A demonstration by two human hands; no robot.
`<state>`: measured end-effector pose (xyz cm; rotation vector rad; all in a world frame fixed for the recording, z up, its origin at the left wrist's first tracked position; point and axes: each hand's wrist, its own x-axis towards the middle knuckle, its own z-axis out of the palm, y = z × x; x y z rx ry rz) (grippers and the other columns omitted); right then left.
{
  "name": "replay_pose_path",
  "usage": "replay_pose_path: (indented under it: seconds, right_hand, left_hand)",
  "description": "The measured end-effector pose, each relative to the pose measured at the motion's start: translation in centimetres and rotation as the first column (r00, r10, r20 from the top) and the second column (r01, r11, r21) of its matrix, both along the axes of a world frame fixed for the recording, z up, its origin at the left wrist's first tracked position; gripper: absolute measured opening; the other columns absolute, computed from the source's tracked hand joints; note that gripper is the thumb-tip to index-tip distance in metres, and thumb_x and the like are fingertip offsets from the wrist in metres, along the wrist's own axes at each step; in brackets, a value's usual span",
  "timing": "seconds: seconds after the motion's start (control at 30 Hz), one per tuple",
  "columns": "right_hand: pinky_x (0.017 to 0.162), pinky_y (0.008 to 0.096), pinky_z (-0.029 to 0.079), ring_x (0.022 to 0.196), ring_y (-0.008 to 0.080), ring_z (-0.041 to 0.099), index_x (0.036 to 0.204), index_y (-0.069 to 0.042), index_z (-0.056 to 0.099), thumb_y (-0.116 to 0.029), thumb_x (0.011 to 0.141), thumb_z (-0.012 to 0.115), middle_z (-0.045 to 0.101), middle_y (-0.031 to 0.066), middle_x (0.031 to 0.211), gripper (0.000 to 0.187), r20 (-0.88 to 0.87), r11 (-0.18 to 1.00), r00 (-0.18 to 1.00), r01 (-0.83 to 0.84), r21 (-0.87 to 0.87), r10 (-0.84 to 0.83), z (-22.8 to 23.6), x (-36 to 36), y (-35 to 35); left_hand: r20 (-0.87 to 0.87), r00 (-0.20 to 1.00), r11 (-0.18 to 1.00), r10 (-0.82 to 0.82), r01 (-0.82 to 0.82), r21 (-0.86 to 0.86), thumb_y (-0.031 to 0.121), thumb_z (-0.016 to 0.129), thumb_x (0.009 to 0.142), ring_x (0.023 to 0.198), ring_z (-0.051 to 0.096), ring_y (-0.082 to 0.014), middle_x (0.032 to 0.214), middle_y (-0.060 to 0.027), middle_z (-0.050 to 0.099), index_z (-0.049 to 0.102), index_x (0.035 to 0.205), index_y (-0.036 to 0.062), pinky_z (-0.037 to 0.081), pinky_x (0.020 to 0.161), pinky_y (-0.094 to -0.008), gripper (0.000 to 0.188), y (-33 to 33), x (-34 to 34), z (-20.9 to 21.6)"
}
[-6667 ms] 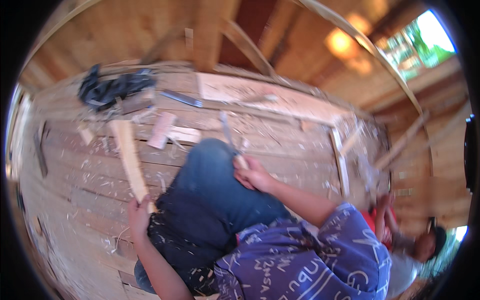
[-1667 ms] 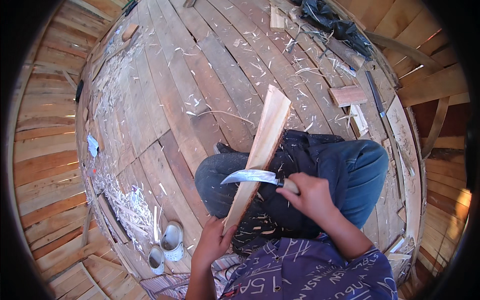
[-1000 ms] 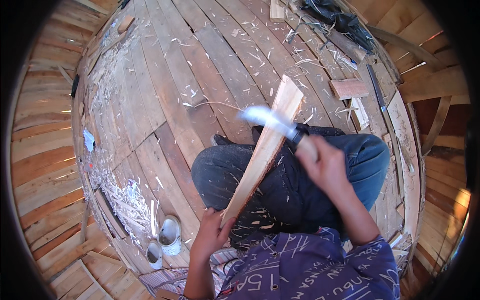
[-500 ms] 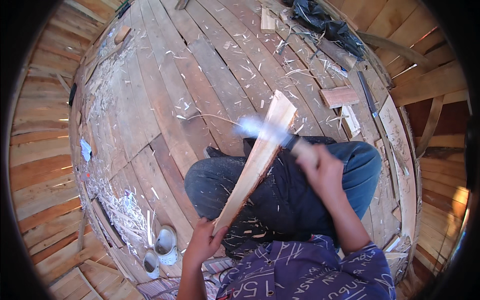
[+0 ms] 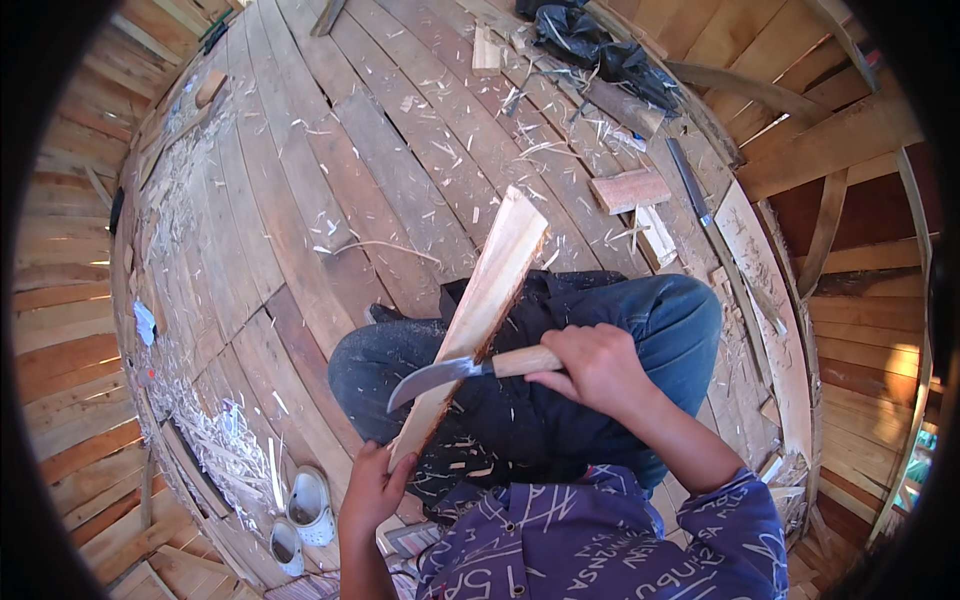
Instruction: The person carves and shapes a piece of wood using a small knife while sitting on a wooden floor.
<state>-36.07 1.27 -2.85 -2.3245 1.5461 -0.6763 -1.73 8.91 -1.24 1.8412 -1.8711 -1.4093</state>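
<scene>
curved knife point(image 5: 435, 381) held across wood strip point(image 5: 490, 275), ctr of frame

the lower end of the wood strip is gripped by the l. hand point(image 5: 372, 487), btm ctr-left, w/ thumb on the near face; the strip is slanted up & right to its wider end nr ctr of frame. the knife's pale wooden handle point(image 5: 527, 361) is gripped by the r. hand point(image 5: 597, 368), fingers closed round it, just r. of ctr. the blade is pointed left & crossed over the lower half of the strip; whether the edge is in contact w/ the wood can't be told. rough brown edge is seen along the strip's r. side.

under the strip, bent legs in blue jeans point(image 5: 672, 312) are seen, w/ dark cloth point(image 5: 570, 390) btwn them. a purple shirt w/ white lettering point(image 5: 600, 535) is shown at btm ctr.

further out, plank floor point(image 5: 230, 200) is strewn w/ shavings, heaped at lower left point(image 5: 225, 430), nr a pair of light clogs point(image 5: 312, 505). at upper right, a pinkish block point(image 5: 631, 190) is set beside a pale block point(image 5: 655, 238); a dark flat bar point(image 5: 686, 175) is laid nearby, & crumpled black plastic point(image 5: 600, 55) is seen above. plank walls point(image 5: 75, 350) are curved round both sides.
</scene>
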Motion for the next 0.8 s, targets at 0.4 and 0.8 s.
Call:
replay_pose_path:
  seconds: [0.4, 0.8]
  right_hand:
    - [0.057, 0.0443, 0.048, 0.064, 0.0355, 0.062, 0.081, -0.003, 0.060, -0.035, 0.082, 0.073, 0.061, 0.0159, 0.071, 0.035, 0.011, 0.857, 0.869, 0.487, 0.168, -0.495, -1.6, -1.4, -1.2]
    - [0.055, 0.0437, 0.048, 0.060, 0.0355, 0.062, 0.083, -0.005, 0.061, -0.035, 0.082, 0.073, 0.060, 0.0153, 0.065, 0.033, 0.073, 0.998, 0.997, 0.003, 0.055, -0.007, -0.7, -0.2, 2.3]
  left_hand:
    - [0.027, 0.998, 0.995, -0.052, 0.054, -0.087, 0.019, 0.063, 0.094, 0.066, 0.059, -0.0215, 0.081, -0.0138, 0.055, 0.063, 0.108, -0.0035, 0.050, 0.057, -0.0308, 0.026, 0.3, 0.7, -0.4]
    - [0.057, 0.993, 0.981, -0.104, 0.112, -0.161, 0.019, 0.062, 0.094, 0.065, 0.059, -0.0212, 0.081, -0.0138, 0.054, 0.064, 0.103, -0.0044, 0.051, 0.055, -0.0314, 0.026, 0.2, 0.3, -0.7]
